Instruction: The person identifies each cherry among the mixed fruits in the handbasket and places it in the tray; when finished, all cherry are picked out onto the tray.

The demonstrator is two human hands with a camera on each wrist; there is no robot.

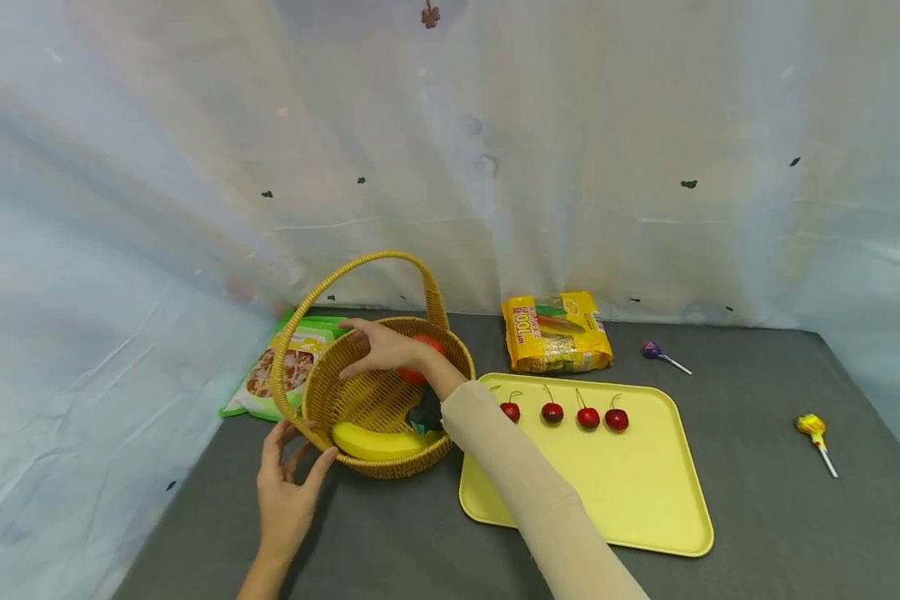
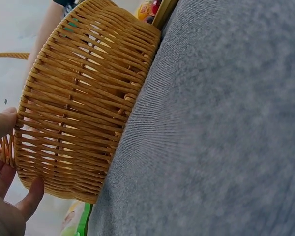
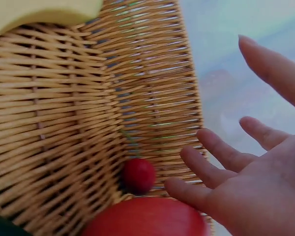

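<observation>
A wicker basket (image 1: 461, 354) with a tall handle stands on the dark table. My left hand (image 1: 288, 492) grips its rim near the handle's base, also seen in the left wrist view. Over the basket's far left part hovers my right hand (image 1: 382, 346), fingers spread and holding nothing. In the right wrist view a cherry (image 3: 139, 175) lies at the basket's inner wall, below the fingers, beside a round red fruit (image 3: 147, 219). A banana (image 1: 382, 442) and a dark object (image 1: 423, 414), partly hidden by the right arm, also lie inside.
Right of the basket is a yellow tray (image 1: 637, 500) with several cherries (image 1: 588, 417) along its back. Behind it lies a yellow snack packet (image 1: 558, 333). A green packet (image 1: 270, 379) sits behind the basket. Purple (image 1: 651, 350) and yellow lollipops (image 1: 812, 425) lie at right.
</observation>
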